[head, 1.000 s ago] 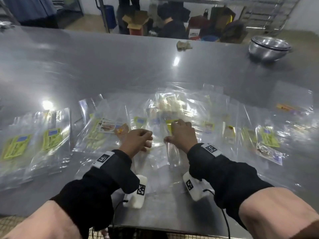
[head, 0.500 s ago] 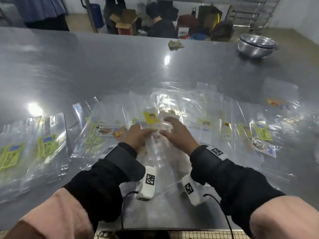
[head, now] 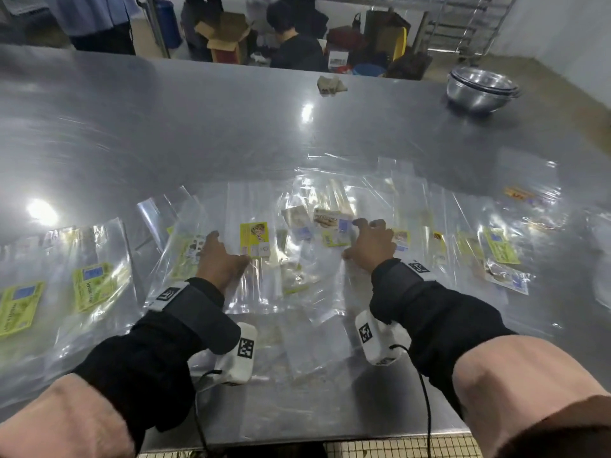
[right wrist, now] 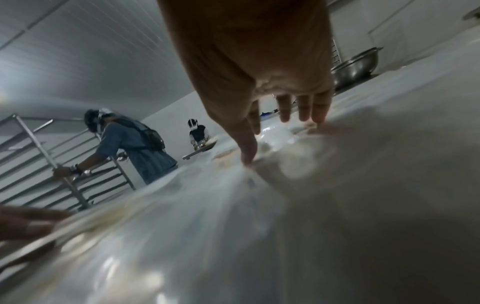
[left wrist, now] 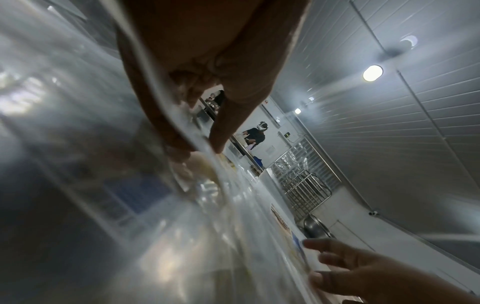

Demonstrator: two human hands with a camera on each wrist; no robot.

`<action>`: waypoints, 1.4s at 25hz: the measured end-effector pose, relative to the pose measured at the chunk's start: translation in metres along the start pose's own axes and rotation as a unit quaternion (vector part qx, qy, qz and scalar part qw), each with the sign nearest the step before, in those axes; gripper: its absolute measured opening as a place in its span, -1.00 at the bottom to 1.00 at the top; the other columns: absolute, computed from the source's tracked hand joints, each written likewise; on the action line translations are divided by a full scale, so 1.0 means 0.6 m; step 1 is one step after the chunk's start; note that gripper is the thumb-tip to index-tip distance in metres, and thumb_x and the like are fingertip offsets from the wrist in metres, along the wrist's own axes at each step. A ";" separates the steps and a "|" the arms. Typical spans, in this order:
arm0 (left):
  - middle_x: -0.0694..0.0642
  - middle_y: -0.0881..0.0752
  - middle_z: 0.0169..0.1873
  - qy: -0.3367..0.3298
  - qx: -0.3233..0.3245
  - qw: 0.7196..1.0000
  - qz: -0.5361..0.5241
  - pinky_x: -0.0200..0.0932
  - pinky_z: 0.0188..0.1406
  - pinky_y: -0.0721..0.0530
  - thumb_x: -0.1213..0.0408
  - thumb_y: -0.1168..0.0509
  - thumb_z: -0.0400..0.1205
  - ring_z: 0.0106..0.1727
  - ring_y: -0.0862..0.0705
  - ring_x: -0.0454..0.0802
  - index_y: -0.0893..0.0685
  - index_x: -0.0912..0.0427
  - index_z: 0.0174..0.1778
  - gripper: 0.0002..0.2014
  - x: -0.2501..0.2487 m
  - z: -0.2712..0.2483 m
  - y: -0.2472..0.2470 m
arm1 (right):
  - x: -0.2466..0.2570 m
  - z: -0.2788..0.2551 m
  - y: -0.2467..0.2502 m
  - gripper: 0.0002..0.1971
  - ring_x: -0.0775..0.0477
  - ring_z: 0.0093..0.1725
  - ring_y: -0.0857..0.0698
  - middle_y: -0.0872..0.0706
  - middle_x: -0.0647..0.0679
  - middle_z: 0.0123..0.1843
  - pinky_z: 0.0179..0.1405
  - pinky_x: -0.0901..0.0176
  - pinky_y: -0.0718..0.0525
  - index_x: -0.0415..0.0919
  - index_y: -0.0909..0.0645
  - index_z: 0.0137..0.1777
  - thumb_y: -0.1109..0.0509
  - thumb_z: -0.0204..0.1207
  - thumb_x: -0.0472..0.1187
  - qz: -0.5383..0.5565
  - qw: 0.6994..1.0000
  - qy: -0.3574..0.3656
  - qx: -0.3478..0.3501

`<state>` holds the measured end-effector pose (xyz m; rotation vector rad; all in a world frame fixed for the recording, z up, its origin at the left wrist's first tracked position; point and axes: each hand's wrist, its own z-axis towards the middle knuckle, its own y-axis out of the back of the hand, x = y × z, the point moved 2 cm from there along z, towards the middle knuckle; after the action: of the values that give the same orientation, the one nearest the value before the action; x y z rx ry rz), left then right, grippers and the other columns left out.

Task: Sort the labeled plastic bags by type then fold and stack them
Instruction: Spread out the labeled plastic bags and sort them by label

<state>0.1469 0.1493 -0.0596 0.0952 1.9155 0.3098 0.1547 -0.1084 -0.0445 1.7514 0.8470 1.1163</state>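
Note:
Many clear plastic bags with printed labels lie spread and overlapping on the steel table (head: 231, 127). One clear bag with a yellow label (head: 254, 241) lies between my hands. My left hand (head: 228, 249) is at that bag's left edge; in the left wrist view the left hand (left wrist: 202, 144) pinches clear film between thumb and fingers. My right hand (head: 367, 239) rests on overlapping bags with a brown-and-blue label (head: 332, 219) by its fingertips. In the right wrist view the right hand (right wrist: 280, 127) has straight, spread fingers touching the film.
A stack of green-labelled bags (head: 92, 285) sits at the left, and more green-labelled bags (head: 499, 249) lie at the right. Nested steel bowls (head: 481, 89) stand at the far right and a crumpled scrap (head: 331, 84) at the far edge. A person (head: 291, 44) crouches beyond the table.
My hands were together at the middle of the pile and have moved apart. The yellow-labelled bag now shows flat between them.

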 end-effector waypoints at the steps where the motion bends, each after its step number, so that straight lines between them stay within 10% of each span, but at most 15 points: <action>1: 0.30 -0.62 0.17 -0.011 -0.011 1.000 0.009 0.22 0.23 -0.62 0.58 -0.40 0.41 0.17 -0.65 0.26 -0.32 0.28 0.49 -0.29 0.005 0.005 0.005 | 0.002 -0.007 -0.004 -0.50 -0.32 0.46 -0.36 -0.36 -0.20 0.46 0.37 -0.15 -0.37 -0.05 -0.41 0.47 -0.37 0.54 -0.04 -0.015 0.999 0.041 -0.002; 6: 0.37 -0.50 0.40 -0.041 -0.011 0.996 0.072 0.21 0.41 -0.47 0.49 -0.44 0.33 0.42 -0.49 0.27 -0.47 0.34 0.43 -0.32 0.009 0.017 0.037 | 0.009 -0.026 -0.027 -0.20 -0.47 0.63 0.14 0.11 -0.08 0.70 0.53 -0.41 0.06 0.18 0.02 0.65 -0.22 0.49 0.35 -0.116 0.980 0.077 0.140; 10: 0.26 -0.22 0.57 -0.040 -0.034 0.971 0.234 0.07 0.54 -0.19 0.18 -0.42 0.53 0.56 -0.19 0.22 -0.55 0.18 0.39 -0.51 -0.006 -0.002 0.044 | 0.018 -0.025 -0.008 -0.56 -0.33 0.60 -0.07 -0.21 -0.04 0.59 0.48 -0.45 -0.12 0.25 -0.26 0.56 -0.04 0.68 0.12 -0.150 0.980 0.084 0.099; 13: 0.17 -0.58 0.30 -0.119 -0.014 0.986 0.117 0.06 0.36 -0.47 0.07 -0.27 0.65 0.35 -0.53 0.13 -0.67 0.19 0.17 -0.70 -0.043 -0.024 0.024 | 0.026 -0.029 -0.002 -0.61 -0.16 0.67 0.06 -0.10 0.00 0.68 0.54 -0.42 -0.01 0.14 -0.42 0.50 -0.05 0.72 0.05 -0.070 0.985 0.126 0.093; 16: 0.07 -0.61 0.06 -0.020 0.088 0.995 -0.048 0.01 0.06 -0.66 -0.09 -0.24 0.62 0.04 -0.67 0.09 -0.55 0.17 0.10 -0.62 -0.068 -0.043 -0.005 | 0.051 -0.054 0.001 -0.62 -0.10 0.67 -0.03 -0.04 -0.05 0.70 0.59 -0.06 -0.10 0.04 -0.46 0.49 -0.16 0.70 -0.03 0.043 0.966 0.209 0.148; 21: 0.19 -0.54 -0.01 0.045 0.052 0.983 -0.170 0.06 -0.20 -0.76 0.35 -0.34 0.60 -0.13 -0.69 0.21 -0.37 0.13 0.22 -0.66 -0.060 -0.037 -0.002 | 0.071 -0.074 -0.012 -0.60 -0.10 0.65 -0.13 -0.09 -0.07 0.69 0.58 0.07 -0.12 0.01 -0.50 0.47 -0.26 0.64 -0.02 0.015 0.942 0.268 0.203; 25: 0.21 -0.56 -0.17 0.028 0.045 0.989 -0.135 -0.12 -0.33 -0.71 0.71 -0.01 0.53 -0.37 -0.59 -0.03 -0.53 0.12 0.18 -0.52 -0.048 -0.018 0.026 | 0.070 -0.045 -0.008 -0.37 -0.10 0.67 -0.01 -0.05 -0.07 0.70 0.60 -0.32 0.00 0.10 -0.29 0.58 -0.27 0.54 0.22 0.028 0.961 0.234 0.145; 30: 0.22 -0.54 0.28 0.026 0.041 0.980 -0.192 -0.29 -0.33 -0.77 0.80 0.06 0.53 -0.11 -0.69 0.01 -0.48 0.41 0.39 -0.46 -0.044 -0.008 0.055 | 0.035 0.002 -0.029 -0.21 -0.34 0.64 0.00 -0.02 -0.25 0.66 0.55 -0.37 -0.05 0.03 -0.10 0.63 -0.30 0.49 0.27 -0.131 0.984 0.067 0.096; 35: 0.21 -0.55 0.36 -0.019 0.015 0.957 -0.291 -0.25 -0.22 -0.78 0.81 0.11 0.55 0.02 -0.72 0.03 -0.43 0.34 0.45 -0.40 -0.068 0.001 0.076 | 0.078 -0.017 -0.050 -0.34 -0.17 0.66 0.03 -0.10 -0.05 0.67 0.48 -0.49 0.08 0.14 -0.15 0.61 -0.18 0.55 0.28 -0.134 0.969 0.180 0.100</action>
<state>0.1582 0.1845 -0.0107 -0.4343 1.8185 -0.1189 0.1600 -0.0528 -0.0538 1.5506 1.4177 1.2156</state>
